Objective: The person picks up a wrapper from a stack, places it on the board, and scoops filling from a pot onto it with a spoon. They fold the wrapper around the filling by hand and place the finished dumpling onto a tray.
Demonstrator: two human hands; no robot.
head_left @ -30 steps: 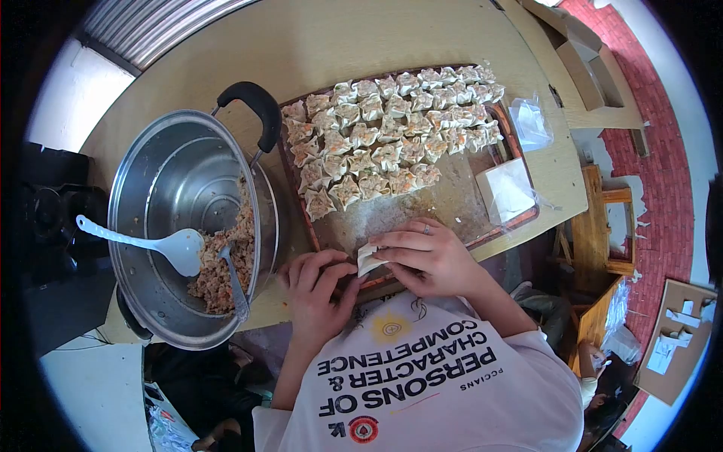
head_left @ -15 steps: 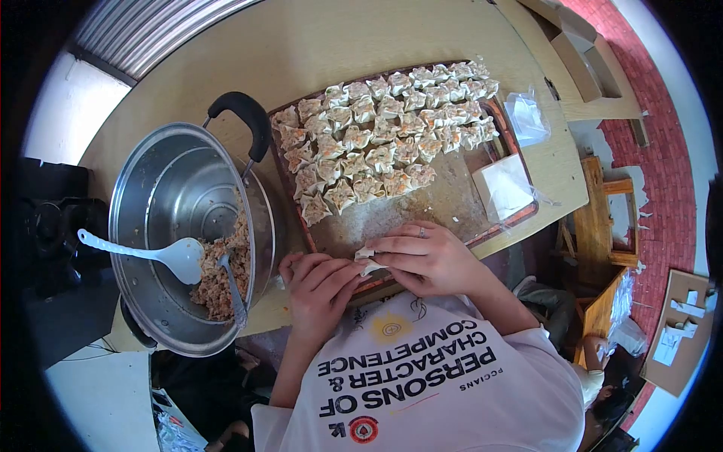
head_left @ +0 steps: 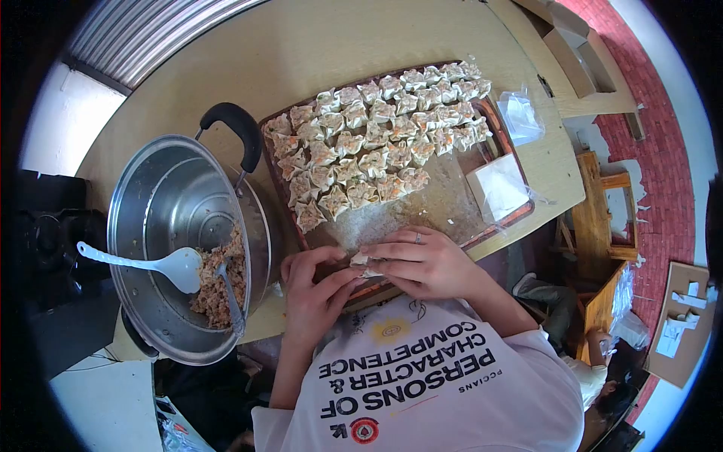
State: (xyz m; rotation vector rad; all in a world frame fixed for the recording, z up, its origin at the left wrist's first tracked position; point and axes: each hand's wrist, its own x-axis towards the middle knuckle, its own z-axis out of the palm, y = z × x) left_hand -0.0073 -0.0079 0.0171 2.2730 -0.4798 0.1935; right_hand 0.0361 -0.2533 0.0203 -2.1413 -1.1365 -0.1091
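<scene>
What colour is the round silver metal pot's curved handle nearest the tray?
Black; that curved handle shows best in the head view.

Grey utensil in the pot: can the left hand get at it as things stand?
Likely yes: the utensil's handle reaches the pot rim nearest the left hand, nothing blocking, though that hand touches a wrapper.

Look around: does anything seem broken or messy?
Yes. The red brick-pattern wall covering on the right has a jagged edge, so it looks torn. Small white bits also lie loose on the tray, away from the neat rows.
</scene>
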